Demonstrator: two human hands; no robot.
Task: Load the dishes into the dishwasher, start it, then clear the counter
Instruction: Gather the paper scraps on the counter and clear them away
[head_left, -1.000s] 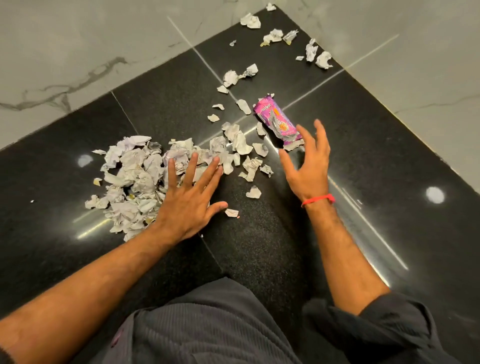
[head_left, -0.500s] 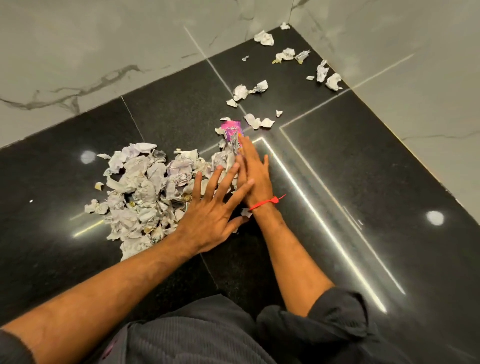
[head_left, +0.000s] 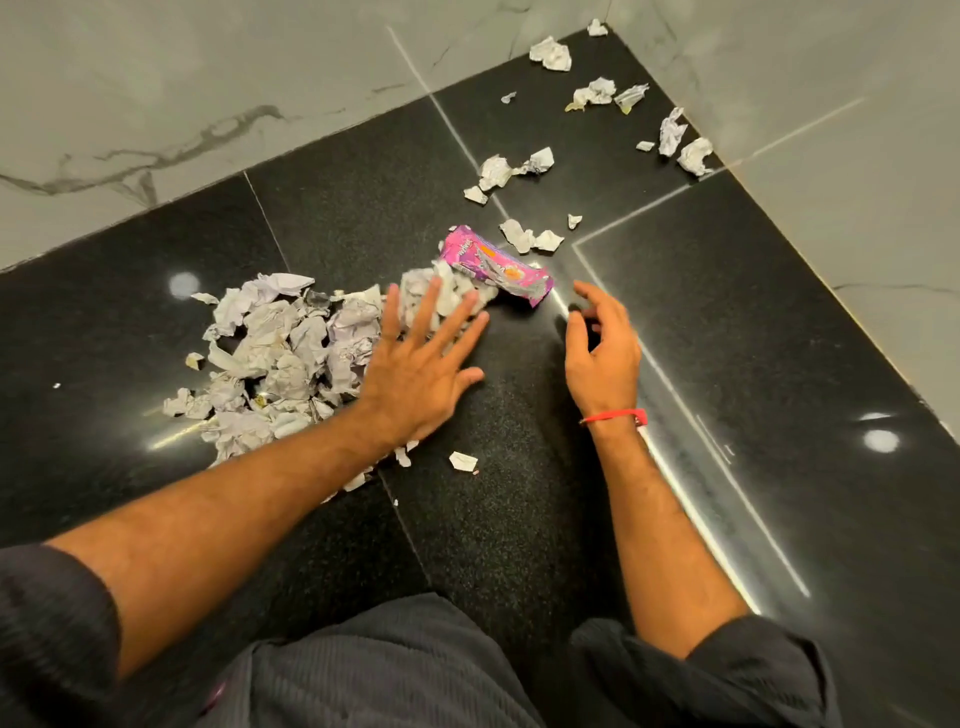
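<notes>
My left hand (head_left: 415, 371) lies flat, fingers spread, against the paper pile (head_left: 280, 353) on the black bench (head_left: 779, 364). My right hand (head_left: 602, 348) hovers loosely curled, holding nothing, just beside the pink wrapper (head_left: 493, 265). I'd sweep wrapper and far scraps (head_left: 524, 236) inward, palms low, so nothing slips under.

The person wears dark grey ribbed sleeves (head_left: 727, 670) pushed up the forearms and a red wrist thread (head_left: 615, 415).
</notes>
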